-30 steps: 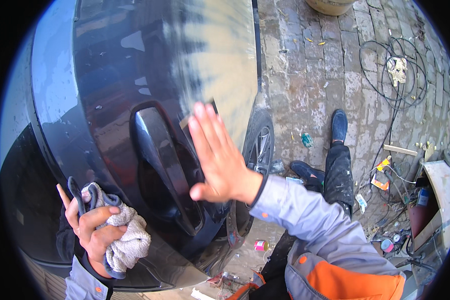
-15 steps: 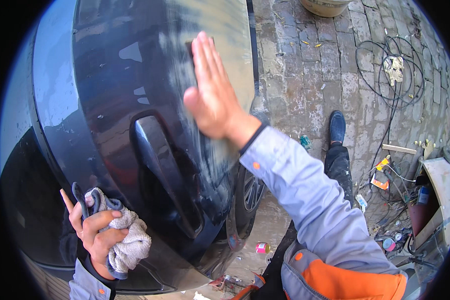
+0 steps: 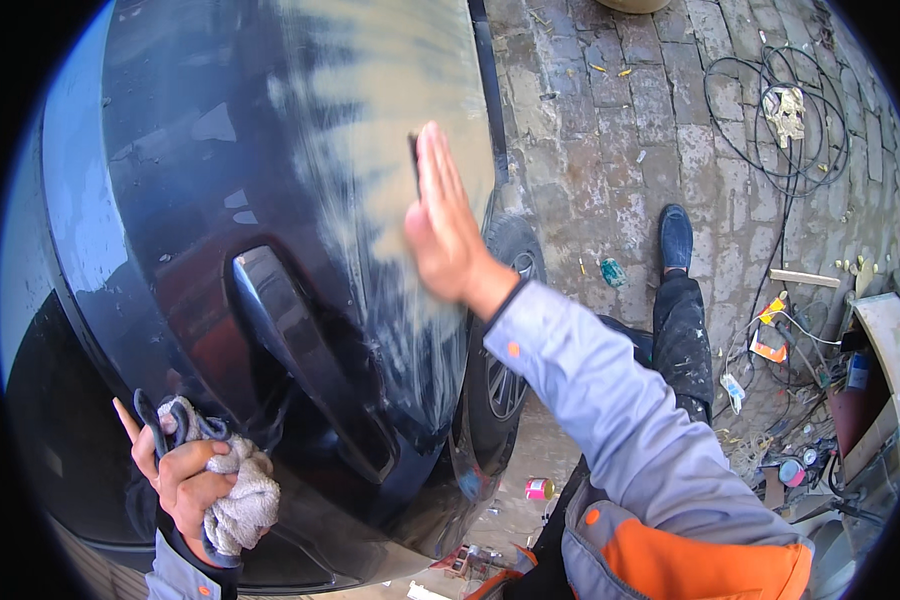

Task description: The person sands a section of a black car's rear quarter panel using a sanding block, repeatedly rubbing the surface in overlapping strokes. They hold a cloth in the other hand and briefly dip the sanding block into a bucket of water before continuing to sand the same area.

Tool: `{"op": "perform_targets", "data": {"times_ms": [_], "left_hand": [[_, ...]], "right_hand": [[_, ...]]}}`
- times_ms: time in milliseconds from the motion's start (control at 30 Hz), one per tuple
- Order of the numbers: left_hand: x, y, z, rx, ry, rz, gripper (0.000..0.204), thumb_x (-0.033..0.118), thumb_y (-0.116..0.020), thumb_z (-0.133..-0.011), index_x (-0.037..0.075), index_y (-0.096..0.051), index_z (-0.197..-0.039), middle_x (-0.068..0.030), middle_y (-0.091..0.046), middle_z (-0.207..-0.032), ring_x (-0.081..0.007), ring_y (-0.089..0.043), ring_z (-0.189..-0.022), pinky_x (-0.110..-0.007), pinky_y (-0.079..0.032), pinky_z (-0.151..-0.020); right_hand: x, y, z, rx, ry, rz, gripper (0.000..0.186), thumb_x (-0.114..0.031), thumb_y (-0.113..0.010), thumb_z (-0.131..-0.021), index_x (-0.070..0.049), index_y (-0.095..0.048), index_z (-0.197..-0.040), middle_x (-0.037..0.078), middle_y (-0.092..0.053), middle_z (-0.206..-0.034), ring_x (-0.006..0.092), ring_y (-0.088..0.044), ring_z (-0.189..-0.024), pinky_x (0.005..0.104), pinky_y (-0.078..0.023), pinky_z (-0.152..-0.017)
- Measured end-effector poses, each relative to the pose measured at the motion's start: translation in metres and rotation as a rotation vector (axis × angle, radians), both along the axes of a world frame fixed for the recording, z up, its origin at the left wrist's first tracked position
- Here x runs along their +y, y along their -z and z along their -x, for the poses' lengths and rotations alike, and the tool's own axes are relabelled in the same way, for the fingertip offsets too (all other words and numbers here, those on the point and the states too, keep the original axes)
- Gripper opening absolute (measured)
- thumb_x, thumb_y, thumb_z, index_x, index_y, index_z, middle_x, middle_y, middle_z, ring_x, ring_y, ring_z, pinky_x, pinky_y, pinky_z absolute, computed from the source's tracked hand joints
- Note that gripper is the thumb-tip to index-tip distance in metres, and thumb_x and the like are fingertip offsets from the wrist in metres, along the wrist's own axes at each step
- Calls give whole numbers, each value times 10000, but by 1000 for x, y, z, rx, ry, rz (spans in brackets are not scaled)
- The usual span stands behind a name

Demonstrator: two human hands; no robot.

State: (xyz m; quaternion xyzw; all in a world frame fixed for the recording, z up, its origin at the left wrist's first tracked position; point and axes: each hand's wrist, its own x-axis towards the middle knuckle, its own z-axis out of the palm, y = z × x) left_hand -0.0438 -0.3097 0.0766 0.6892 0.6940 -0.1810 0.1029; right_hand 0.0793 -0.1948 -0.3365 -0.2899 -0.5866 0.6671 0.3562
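“Slanting in from the lower right, the right arm's grey cloth sleeve (image 3: pixel 620 400) ran up and leftward, a round orange button (image 3: pixel 513 349) near its cuff. How was the hand posed?”

“The bare right hand (image 3: pixel 445 225) was laid over the broad, smeared tan patch (image 3: pixel 400 70) on the glossy dark car panel (image 3: pixel 190 90). Its fingers (image 3: pixel 440 175) were straight and close together, pointing away from the person, and the thumb sat to the left, blurred.”

“Was it grasping anything?”

“A thin dark piece (image 3: pixel 413 155) showed along the left edge of the fingers; the rest of it was hidden. I couldn't tell whether the hand gripped it or only covered it.”

“And the other?”

“The bare left hand (image 3: pixel 182 480) was lower and well apart, clenched around a bunched pale grey terry cloth (image 3: pixel 242 500) with dark trim. 2 fingers curled over the cloth, while 1 stuck out straight toward the upper left.”

“Where exactly was that cloth?”

“Over the car's darker side, left of the long glossy dark door handle (image 3: pixel 310 365), which lay between the 2 hands. I couldn't tell if the cloth touched the car.”

“Anything near the right cuff?”

“Below it, a spoked wheel (image 3: pixel 505 385).”
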Motion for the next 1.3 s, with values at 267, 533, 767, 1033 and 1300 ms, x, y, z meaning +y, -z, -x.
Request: {"op": "perform_targets", "data": {"times_ms": [267, 533, 767, 1033, 1300], "left_hand": [[3, 6, -3, -17, -2, -46, 359, 431, -812, -809, 218, -553, -937, -66, -648, -967, -326, -634, -1097, -777, -135, -1288], [-3, -7, -3, 6, -26, 45, 333, 315, -836, -771, 253, -562, -949, -51, -644, -1013, -248, -660, -1057, -712, -195, -1272], [-6, -4, 3, -3, -28, -4, 449, 427, -906, -732, 282, -552, -968, -64, -646, -1046, -270, -645, -1110, -712, -157, -1279], [-12, -16, 3, 41, -87, 85, 488, 467, -922, -745, 273, -556, -1002, -77, -639, -1061, -257, -645, -1128, -704, -171, -1270], [-9, -20, 6, 46, -26, 130, 435, 430, -886, -783, 250, -559, -1006, -78, -632, -1082, -268, -645, -1101, -691, -184, -1268]], "right_hand": [[-72, -77, -52, -36, -132, 121, 1114, -806, -254, -1044, 58, -42, -1714, 364, -51, -1765, 513, -70, -1653, 597, -69, -1331], [-19, 53, -6, -74, 19, 119, 1008, -709, -258, -1103, 95, -123, -1696, 322, -112, -1778, 447, -72, -1669, 479, -68, -1355], [-15, 23, -14, -87, 49, 255, 985, -669, -214, -1124, 131, -71, -1681, 353, -65, -1769, 453, -27, -1670, 482, -24, -1355], [-17, 54, -13, -172, -31, 310, 968, -652, -251, -1124, 125, -103, -1683, 351, -82, -1768, 457, -61, -1666, 483, -61, -1355], [-46, 16, -31, -194, -37, 336, 1020, -684, -241, -1114, 144, -46, -1676, 357, -35, -1770, 463, -20, -1668, 505, -45, -1351]]}}
